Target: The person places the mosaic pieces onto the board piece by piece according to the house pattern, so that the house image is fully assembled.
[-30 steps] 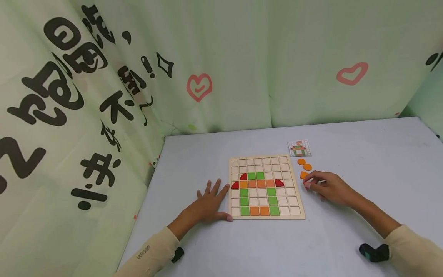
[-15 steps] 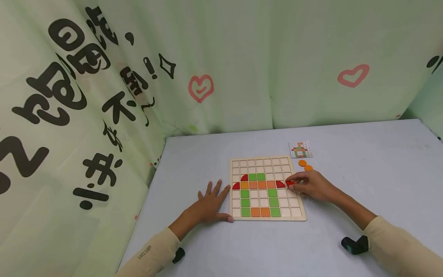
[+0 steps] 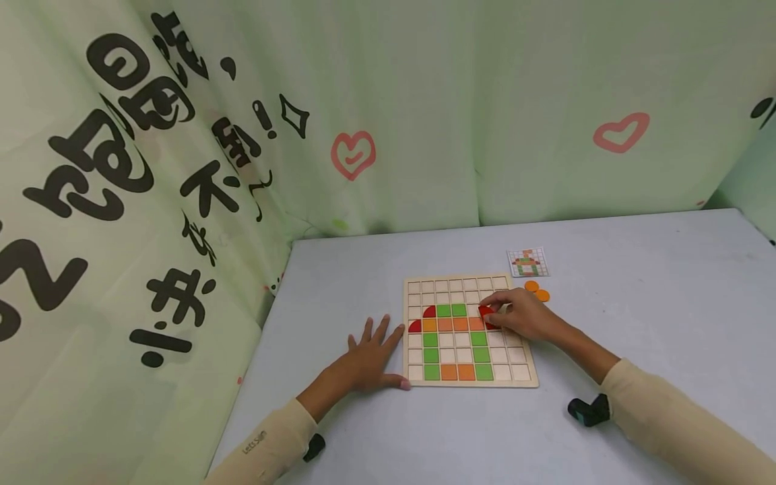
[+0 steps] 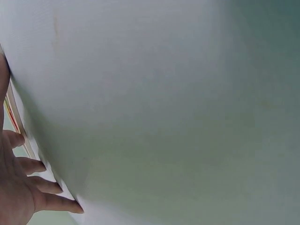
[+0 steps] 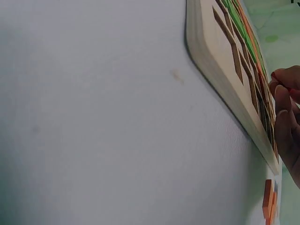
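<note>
A wooden grid board (image 3: pixel 509 377) lies on the table, with green, orange and red tiles set in its cells. At its left edge my left hand (image 3: pixel 370 364) rests with fingers spread, thumb and fingertips touching the edge; the left wrist view shows the same hand (image 4: pixel 18 187). Above the right part of the board my right hand (image 3: pixel 526 313) pinches a red quarter-round tile (image 3: pixel 486 311) between thumb and fingers. This hand partly covers the red tile set at the right end of the orange row. In the right wrist view, the pinched tile (image 5: pixel 293 91) shows only slightly.
Two orange round tiles (image 3: pixel 531 286) lie beyond my right hand, beside the board. A small pattern card (image 3: pixel 528 263) lies behind them. Orange tiles (image 5: pixel 267 199) show near the board's corner in the right wrist view. A pale green curtain (image 3: pixel 418 135) hangs behind the table.
My right hand has moved left from the loose tiles to above the board, carrying the red tile. The orange square tile is now out of sight in the head view. My left hand stays put.
</note>
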Tool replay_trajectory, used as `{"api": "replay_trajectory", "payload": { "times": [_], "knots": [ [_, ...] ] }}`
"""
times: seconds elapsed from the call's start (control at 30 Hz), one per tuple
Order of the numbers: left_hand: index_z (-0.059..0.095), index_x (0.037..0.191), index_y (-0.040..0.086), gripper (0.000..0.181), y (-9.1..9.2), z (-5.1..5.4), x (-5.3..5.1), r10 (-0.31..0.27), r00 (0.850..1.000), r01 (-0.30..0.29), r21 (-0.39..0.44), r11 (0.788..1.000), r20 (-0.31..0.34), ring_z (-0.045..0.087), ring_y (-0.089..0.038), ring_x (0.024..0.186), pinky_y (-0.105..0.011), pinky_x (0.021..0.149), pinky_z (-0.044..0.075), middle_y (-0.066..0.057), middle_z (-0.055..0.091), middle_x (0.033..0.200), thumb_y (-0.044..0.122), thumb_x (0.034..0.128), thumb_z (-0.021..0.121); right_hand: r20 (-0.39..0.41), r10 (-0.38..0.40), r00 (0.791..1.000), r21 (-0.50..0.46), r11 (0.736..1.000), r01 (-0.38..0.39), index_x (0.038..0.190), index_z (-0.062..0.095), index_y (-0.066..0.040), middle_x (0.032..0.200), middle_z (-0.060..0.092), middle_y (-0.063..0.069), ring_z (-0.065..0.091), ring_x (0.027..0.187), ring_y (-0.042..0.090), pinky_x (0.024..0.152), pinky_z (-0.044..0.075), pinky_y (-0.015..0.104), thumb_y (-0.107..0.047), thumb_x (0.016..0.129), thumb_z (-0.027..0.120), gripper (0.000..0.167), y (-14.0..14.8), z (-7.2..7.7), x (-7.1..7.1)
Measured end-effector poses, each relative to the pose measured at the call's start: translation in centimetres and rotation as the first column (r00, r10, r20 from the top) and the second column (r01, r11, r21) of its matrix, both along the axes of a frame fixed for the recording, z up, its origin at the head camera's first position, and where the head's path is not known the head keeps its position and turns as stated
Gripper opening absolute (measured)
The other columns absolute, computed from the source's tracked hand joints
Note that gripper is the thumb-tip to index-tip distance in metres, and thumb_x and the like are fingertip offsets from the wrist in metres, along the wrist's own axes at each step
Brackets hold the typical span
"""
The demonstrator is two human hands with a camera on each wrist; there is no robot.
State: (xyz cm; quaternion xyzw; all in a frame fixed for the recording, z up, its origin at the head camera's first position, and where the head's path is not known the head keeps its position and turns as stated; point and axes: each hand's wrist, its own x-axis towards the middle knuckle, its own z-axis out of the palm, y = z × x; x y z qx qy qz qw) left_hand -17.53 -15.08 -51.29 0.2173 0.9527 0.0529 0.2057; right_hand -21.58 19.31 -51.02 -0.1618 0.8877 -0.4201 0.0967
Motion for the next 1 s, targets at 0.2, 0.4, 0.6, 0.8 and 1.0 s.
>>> {"api": "replay_trajectory", "payload": {
  "times": [0.2, 0.4, 0.6, 0.8, 1.0],
  "knots": [
    [0.016, 0.162, 0.026, 0.112, 0.0, -0.1, 0.1, -0.007, 1.0, 0.007, 0.001, 1.0, -0.005, 0.008, -0.048, 0.153, -0.077, 0.108, 0.024, -0.013, 0.009, 0.17, 0.077, 0.0761, 0.066, -0.025, -0.003, 1.0, 0.066, 0.998, 0.004, 0.114, 0.074, -0.006, 0.091, 0.066, 0.002, 0.05, 0.074, 0.015, 0.06, 0.04, 0.024, -0.017, 0.09, 0.074, 0.027, -1.3, -0.1, -0.8],
    [0.016, 0.162, 0.026, 0.112, 0.0, 0.1, 0.1, 0.004, 1.0, -0.004, 0.009, 1.0, 0.001, 0.007, -0.048, 0.153, -0.077, 0.108, 0.023, -0.013, 0.008, 0.17, 0.077, 0.0757, 0.067, -0.037, 0.007, 0.999, 0.119, 0.993, -0.002, 0.115, 0.074, -0.005, 0.091, 0.067, 0.003, 0.048, 0.069, 0.014, 0.059, 0.038, 0.025, -0.017, 0.09, 0.074, 0.028, -2.1, -0.2, -1.3],
    [0.016, 0.162, 0.026, 0.112, 0.0, 0.2, 0.1, 0.001, 1.0, -0.001, 0.002, 1.0, -0.003, 0.007, -0.047, 0.154, -0.076, 0.109, 0.023, -0.012, 0.008, 0.17, 0.077, 0.0761, 0.066, -0.093, 0.005, 0.996, 0.147, 0.989, 0.009, 0.115, 0.074, -0.006, 0.088, 0.068, 0.0, 0.051, 0.071, 0.012, 0.058, 0.039, 0.026, -0.019, 0.088, 0.077, 0.03, -2.5, 0.2, -1.5],
    [0.017, 0.162, 0.026, 0.112, 0.0, 0.0, 0.1, -0.002, 1.0, 0.002, 0.0, 1.0, -0.014, 0.008, -0.048, 0.153, -0.077, 0.108, 0.024, -0.013, 0.009, 0.17, 0.077, 0.0761, 0.066, -0.086, -0.001, 0.996, 0.185, 0.983, 0.017, 0.11, 0.075, -0.007, 0.091, 0.069, 0.001, 0.056, 0.078, 0.014, 0.062, 0.042, 0.027, -0.022, 0.088, 0.077, 0.027, -2.3, 0.4, -1.7],
    [0.017, 0.162, 0.026, 0.112, 0.0, 0.0, 0.2, -0.004, 1.0, 0.004, -0.003, 1.0, -0.018, 0.008, -0.048, 0.153, -0.076, 0.108, 0.025, -0.013, 0.009, 0.17, 0.078, 0.0762, 0.065, -0.061, -0.003, 0.998, 0.209, 0.978, 0.015, 0.106, 0.077, -0.008, 0.095, 0.072, 0.003, 0.058, 0.08, 0.015, 0.063, 0.043, 0.028, -0.022, 0.088, 0.077, 0.023, -2.2, 0.4, -1.8]
  ]
}}
